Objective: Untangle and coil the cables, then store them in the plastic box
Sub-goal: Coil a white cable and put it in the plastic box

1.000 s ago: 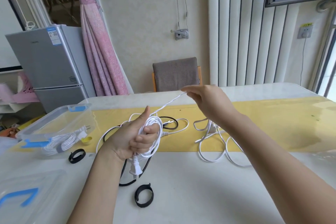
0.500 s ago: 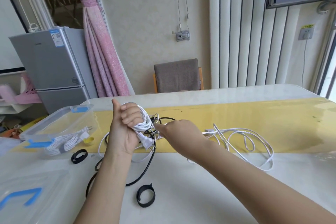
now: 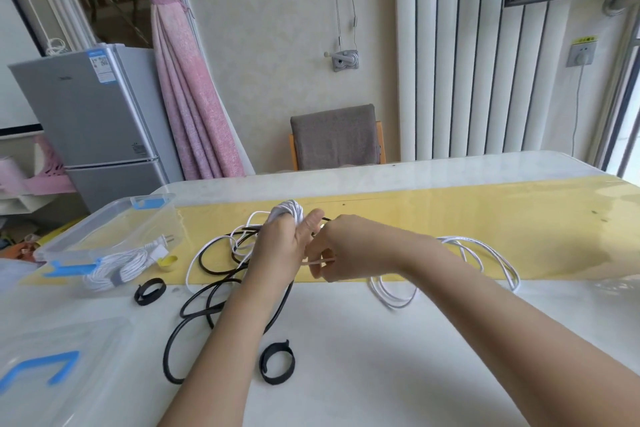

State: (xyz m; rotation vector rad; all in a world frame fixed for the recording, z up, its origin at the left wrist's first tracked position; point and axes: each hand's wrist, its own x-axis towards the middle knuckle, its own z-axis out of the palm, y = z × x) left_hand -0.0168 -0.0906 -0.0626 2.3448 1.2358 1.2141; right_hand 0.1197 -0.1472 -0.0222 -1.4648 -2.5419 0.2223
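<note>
White cable (image 3: 479, 253) fills the middle of the head view, its free loops spilling to the right of centre across the yellow strip (image 3: 450, 218) of the table (image 3: 381, 357); my left hand (image 3: 280, 253), at centre frame, is closed around a wound bundle of that cable (image 3: 289, 211) which shows above my fingers, thumb raised beside it; my right hand (image 3: 346, 250), touching the left just to its right, pinches a short run of the white strand (image 3: 317, 263) between fingertips, so both hands are gripping the same cable. Black cable (image 3: 194, 305) lies loose below and left of my left hand, looping from the yellow strip down onto the white tabletop at lower centre-left, part of it passing under my left forearm; whether it is knotted with the white one behind my hands I cannot tell. Plastic box (image 3: 114, 236) sits open at middle left, with a coiled white cable and plug (image 3: 117, 269) resting inside it; its lid (image 3: 52, 367), with blue clips, lies at lower left. One black strap (image 3: 149, 290) lies just right of the box; a second black strap (image 3: 277, 362) lies at lower centre between my forearms. A small yellow cap (image 3: 168, 262) rests beside the box's right edge.
</note>
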